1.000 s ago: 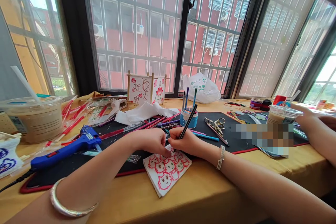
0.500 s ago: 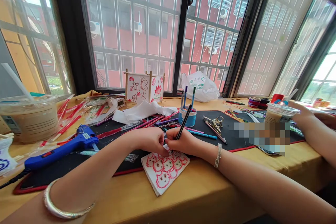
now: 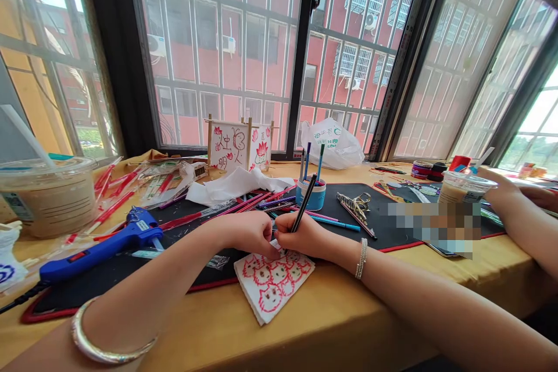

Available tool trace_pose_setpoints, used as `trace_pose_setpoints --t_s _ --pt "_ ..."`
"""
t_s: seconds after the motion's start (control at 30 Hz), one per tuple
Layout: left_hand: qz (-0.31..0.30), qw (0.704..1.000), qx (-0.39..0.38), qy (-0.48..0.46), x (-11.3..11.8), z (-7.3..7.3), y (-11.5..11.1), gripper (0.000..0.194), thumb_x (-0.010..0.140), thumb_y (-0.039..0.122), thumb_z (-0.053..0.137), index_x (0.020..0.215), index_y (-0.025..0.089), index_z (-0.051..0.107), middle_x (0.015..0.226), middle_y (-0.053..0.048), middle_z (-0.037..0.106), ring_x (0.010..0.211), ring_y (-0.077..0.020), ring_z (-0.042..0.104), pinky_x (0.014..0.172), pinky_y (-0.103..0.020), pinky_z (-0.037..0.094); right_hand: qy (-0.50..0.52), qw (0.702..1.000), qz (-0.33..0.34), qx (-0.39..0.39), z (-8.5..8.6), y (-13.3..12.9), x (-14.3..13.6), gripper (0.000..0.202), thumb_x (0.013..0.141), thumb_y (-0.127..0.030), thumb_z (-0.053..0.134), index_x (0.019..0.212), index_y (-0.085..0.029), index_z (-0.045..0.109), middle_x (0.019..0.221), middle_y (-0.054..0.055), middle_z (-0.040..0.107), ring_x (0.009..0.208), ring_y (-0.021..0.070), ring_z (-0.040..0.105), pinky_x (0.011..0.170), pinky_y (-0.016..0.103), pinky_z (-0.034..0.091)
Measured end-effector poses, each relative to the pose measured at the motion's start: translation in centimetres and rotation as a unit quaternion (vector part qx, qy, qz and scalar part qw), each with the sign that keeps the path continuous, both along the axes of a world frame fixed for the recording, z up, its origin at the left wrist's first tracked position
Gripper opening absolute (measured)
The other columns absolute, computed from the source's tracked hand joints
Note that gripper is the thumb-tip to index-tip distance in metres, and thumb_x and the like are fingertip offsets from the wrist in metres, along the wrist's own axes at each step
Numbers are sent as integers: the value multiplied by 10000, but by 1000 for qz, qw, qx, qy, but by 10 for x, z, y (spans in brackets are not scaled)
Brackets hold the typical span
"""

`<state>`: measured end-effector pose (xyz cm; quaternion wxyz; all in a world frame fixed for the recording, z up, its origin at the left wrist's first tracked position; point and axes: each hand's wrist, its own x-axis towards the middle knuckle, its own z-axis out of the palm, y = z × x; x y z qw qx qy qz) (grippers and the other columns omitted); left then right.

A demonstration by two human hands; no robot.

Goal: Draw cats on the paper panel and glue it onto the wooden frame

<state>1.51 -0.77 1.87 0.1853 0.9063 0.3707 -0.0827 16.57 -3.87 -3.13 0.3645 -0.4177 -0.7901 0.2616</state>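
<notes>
A folded white sheet (image 3: 275,285) with red-outlined animal-like faces lies at the table's front edge, partly on the black mat. My left hand (image 3: 255,233) is closed at its upper edge, thumb pressing down on it. Wrapped round a black pen (image 3: 304,203), my right hand (image 3: 303,233) rests beside the left one on the upper part of the sheet. The pen leans up and to the right, and its tip is hidden behind my fingers. My two hands nearly touch.
A blue glue gun (image 3: 102,244) and a drink cup (image 3: 47,195) are on the left. Behind my hands stand a blue pen pot (image 3: 312,195), scattered pens, crumpled white paper (image 3: 231,186) and a decorated lantern (image 3: 230,146). A co-worker's arm (image 3: 518,209) is at right, near another cup (image 3: 464,189).
The top of the black pen has shifted very slightly to the left. Both hands and the sheet stay in place.
</notes>
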Motion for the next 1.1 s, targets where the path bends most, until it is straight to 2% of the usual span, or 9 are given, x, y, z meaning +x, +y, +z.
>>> trace_pose_setpoints --t_s 0.1,0.23,0.4,0.57,0.7,0.83,0.97,1.1 --pt "19 1000 -6 -3 0 1 -1 279 555 463 569 645 200 552 582 39 466 539 -120 402 502 -263 284 6 1000 -6 -2 0 0 0 209 636 -90 479 502 -169 339 490 -73 325 486 45 262 410 169 204" --pt "-2 1000 -2 -2 0 1 -1 234 561 434 551 594 204 523 566 44 460 532 -114 396 506 -265 281 -4 1000 14 -18 -1 0 1 216 624 -96 501 499 -167 340 486 -78 320 477 40 252 405 166 201" --pt "6 1000 3 -3 0 0 -1 261 558 459 561 591 206 505 564 46 452 533 -115 404 496 -266 279 3 1000 0 -10 0 -1 0 216 634 -88 477 503 -170 325 490 -76 313 483 42 245 406 170 188" --pt "-15 1000 5 -9 -2 1 0 242 574 433 554 555 199 494 547 37 467 537 -119 422 495 -265 288 -1 1000 7 -9 1 -2 -2 223 636 -116 504 497 -169 338 487 -74 331 488 46 266 424 173 217" --pt "-3 999 -30 -21 -7 4 1 253 540 400 621 673 206 528 637 26 551 589 -135 482 492 -250 323 94 991 -81 42 10 -2 -2 264 694 -224 494 508 -187 310 474 -70 337 462 55 297 425 182 264" --pt "-17 995 -55 -80 -10 14 0 194 571 284 596 738 195 553 704 16 586 655 -137 531 540 -231 373 235 957 -158 62 22 -2 4 317 725 -387 519 544 -194 344 481 -72 336 430 58 340 406 184 299" --pt "1 990 -43 -135 -14 25 0 212 636 324 562 795 184 576 751 -1 599 703 -141 546 576 -225 392 331 926 -161 81 29 -3 10 396 714 -534 527 587 -190 375 520 -68 367 429 53 380 404 182 306" --pt "6 981 -45 -189 -18 28 4 265 669 401 551 827 189 567 787 -1 597 739 -141 544 604 -222 404 351 919 -155 88 29 -1 11 436 679 -573 573 595 -190 382 498 -83 349 401 41 333 403 189 305"
